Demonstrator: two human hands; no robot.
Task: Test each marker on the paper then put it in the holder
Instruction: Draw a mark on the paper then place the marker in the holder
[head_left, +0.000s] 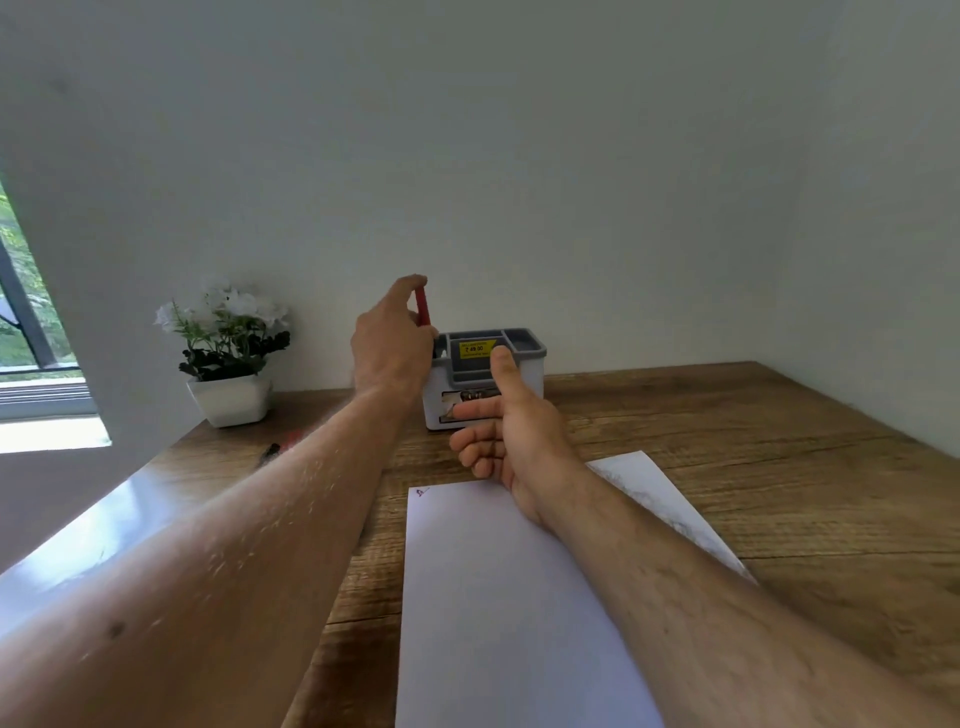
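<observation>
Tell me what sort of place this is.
Probably a home desk or study corner: a wooden table set against a plain wall, a desk organiser and a sheet of paper on it, and a potted white flower beside a window.

The tabletop (727, 467) was grained wood, glossy at its left edge; the paper (493, 597) matt; the holder (524, 384) smooth plastic.
</observation>
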